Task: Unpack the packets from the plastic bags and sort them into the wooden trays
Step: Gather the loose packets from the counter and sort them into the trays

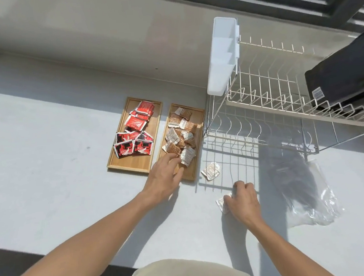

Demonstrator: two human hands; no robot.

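Observation:
Two wooden trays lie side by side on the white counter. The left tray (pixel 134 163) holds several red and black packets (pixel 136 133). The right tray (pixel 199 118) holds several brown and white packets (pixel 181 133). My left hand (pixel 163 176) reaches over the right tray's near end, its fingertips touching a white packet (pixel 188 156) there. My right hand (pixel 242 201) is closed on white packets (pixel 221 203) lying on the counter. A few loose white packets (pixel 211 170) lie between the right tray and my right hand. A clear plastic bag (pixel 311 201) lies flat to the right.
A white wire dish rack (pixel 268 98) stands right of the trays, with a white plastic cutlery holder (pixel 222 56) on its left end and a black tray (pixel 348 73) on its upper shelf. A window frame runs along the back right. A wall outlet sits far left.

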